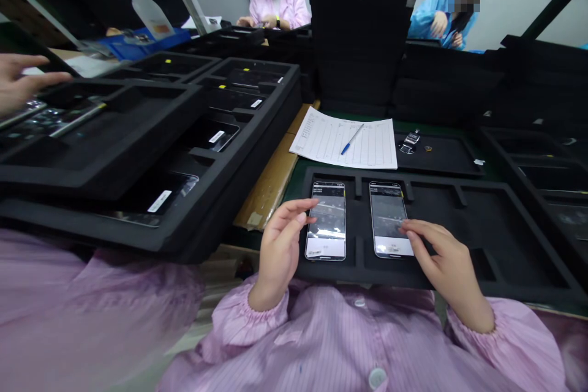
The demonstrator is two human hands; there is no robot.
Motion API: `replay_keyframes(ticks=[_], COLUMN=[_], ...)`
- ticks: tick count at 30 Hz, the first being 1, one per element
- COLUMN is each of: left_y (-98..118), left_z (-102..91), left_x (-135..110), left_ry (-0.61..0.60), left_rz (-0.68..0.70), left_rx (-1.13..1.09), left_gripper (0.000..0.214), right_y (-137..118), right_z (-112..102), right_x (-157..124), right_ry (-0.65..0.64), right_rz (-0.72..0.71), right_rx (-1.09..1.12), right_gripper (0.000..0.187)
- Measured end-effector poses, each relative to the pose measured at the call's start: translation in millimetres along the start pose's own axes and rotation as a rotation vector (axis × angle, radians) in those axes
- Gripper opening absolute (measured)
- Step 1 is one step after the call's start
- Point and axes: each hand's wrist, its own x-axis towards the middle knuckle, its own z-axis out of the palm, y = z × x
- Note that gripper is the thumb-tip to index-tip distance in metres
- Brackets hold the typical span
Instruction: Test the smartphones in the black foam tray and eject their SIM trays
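Observation:
Two phones lie face up, screens lit, in a black foam tray (482, 239) in front of me. My left hand (281, 244) rests beside the left phone (326, 220), with its fingertips touching the screen's left edge. My right hand (441, 257) touches the lower right corner of the right phone (388, 217) with its fingertips. Neither hand holds anything, and both have their fingers apart.
Stacked black foam trays (151, 135) with more phones fill the left. A co-worker's hand (18, 82) reaches in at far left. A paper form (349, 144) with a blue pen (351, 139) lies behind my tray. More black trays (542, 171) stand right; two people sit beyond.

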Motion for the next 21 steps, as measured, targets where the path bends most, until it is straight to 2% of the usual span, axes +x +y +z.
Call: replay_keyframes(ticks=[21], left_y=[-0.4], left_z=[-0.4], left_x=[0.4], left_ry=[-0.008], left_rz=[0.002], left_rx=[-0.016], left_gripper=[0.014], right_y=[0.6], right_z=[0.0], right_x=[-0.6], right_ry=[-0.022], right_rz=[0.005], right_rx=[-0.003], right_gripper=[0.017])
